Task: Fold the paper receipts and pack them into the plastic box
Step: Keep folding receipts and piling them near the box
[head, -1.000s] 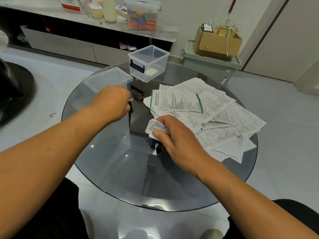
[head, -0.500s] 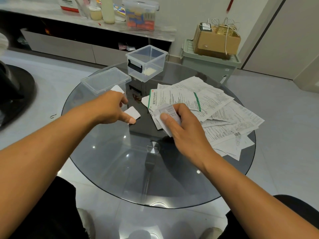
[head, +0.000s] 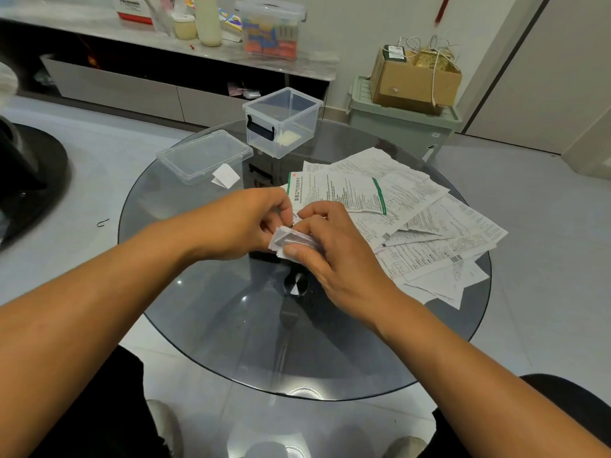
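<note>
Round glass desk [head: 205,325] | left hand [head: 244,223] dropped its folded slip [head: 225,175] by lid [head: 203,156], now joins right hand [head: 330,246], both pinching receipt [head: 291,241] mid-fold | plastic box [head: 282,122] open, far side, well apart | pile [head: 413,219] remains

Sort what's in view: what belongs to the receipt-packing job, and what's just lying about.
Job:
- folded receipt, in the grip of left hand and right hand
- loose receipts
- open plastic box
- box lid
- small folded paper

Lying about:
- cardboard carton
- green bin
- shelf clutter
</note>
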Action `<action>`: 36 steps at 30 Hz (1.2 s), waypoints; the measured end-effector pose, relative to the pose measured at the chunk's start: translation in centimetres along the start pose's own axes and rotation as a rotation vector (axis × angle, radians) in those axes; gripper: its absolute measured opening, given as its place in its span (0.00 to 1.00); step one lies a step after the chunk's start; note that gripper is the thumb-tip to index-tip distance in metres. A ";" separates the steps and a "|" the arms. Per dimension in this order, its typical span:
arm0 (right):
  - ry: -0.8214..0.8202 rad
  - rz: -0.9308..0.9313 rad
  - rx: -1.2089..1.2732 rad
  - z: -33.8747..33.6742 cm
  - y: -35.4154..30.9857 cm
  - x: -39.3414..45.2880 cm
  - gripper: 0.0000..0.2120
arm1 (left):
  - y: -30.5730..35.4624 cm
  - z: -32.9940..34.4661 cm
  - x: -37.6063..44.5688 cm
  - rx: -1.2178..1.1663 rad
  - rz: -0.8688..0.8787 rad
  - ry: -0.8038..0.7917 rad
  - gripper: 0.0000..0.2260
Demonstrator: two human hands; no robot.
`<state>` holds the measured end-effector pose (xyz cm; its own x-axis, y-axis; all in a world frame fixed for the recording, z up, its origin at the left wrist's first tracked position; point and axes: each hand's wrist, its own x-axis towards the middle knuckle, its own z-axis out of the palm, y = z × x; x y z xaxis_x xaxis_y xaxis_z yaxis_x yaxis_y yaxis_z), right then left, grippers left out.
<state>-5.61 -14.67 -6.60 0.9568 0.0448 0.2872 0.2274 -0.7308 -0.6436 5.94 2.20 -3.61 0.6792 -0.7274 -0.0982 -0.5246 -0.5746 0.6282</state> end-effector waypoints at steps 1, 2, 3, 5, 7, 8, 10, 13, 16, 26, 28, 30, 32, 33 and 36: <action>0.012 -0.014 -0.081 0.2 0.3 0.1 0.08 | 0.2 0.0 -0.2 -0.020 0.013 -0.032 0.13; 0.025 -0.028 -0.165 0.4 0.5 0.1 0.09 | 0.3 -0.1 -0.4 -0.045 0.011 -0.068 0.14; 0.040 -0.039 -0.245 0.6 0.7 0.1 0.09 | 0.3 -0.3 -0.6 -0.081 0.000 -0.112 0.15; 0.019 -0.058 -0.349 0.8 0.7 0.1 0.10 | 0.3 -0.7 -1.1 -0.157 -0.030 -0.208 0.19; -0.056 -0.056 -0.446 1.3 0.2 0.0 0.22 | 0.2 -0.9 -1.3 -0.166 -0.038 -0.231 0.21; -0.082 -0.062 -0.502 1.5 0.1 0.0 0.26 | 0.1 -0.8 -1.3 -0.145 -0.034 -0.210 0.22; -0.108 -0.090 -0.571 1.8 0.0 -0.2 0.28 | 0.2 -0.4 -1.3 -0.077 -0.023 -0.162 0.22; -0.136 -0.102 -0.615 1.6 -0.4 -0.2 0.27 | 0.1 -1.0 -1.6 -0.071 -0.044 -0.188 0.26; -0.160 -0.123 -0.631 1.4 -0.7 0.0 0.17 | -0.3 -2.8 -1.4 -0.105 -0.114 -0.107 0.22; -0.159 0.026 -0.363 0.0 -0.3 1.0 0.08 | -2.5 -8.8 5.7 0.318 -0.419 0.264 0.18; -0.147 0.066 -0.277 -0.6 0.0 1.4 0.08 | -3.1 -8.0 6.4 0.375 -0.501 0.182 0.19; -0.155 0.100 -0.209 -1.0 0.2 1.8 0.08 | -4.2 -6.6 7.1 0.368 -0.543 0.152 0.17; -0.143 0.126 -0.144 -1.2 0.4 2.2 0.07 | -5.2 -5.8 7.7 0.364 -0.545 0.165 0.14; -0.132 0.143 -0.099 -1.2 0.5 2.4 0.06 | -5.5 -5.6 7.9 0.340 -0.539 0.183 0.13; -0.077 0.210 0.048 -1.3 0.6 2.8 0.06 | -6.2 -5.0 7.8 0.242 -0.518 0.212 0.10</action>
<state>-2.99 -15.82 -5.25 0.9947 -0.0516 0.0891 0.0281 -0.6962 -0.7173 17.11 1.95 -4.44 0.9517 -0.2540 -0.1722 -0.1836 -0.9209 0.3439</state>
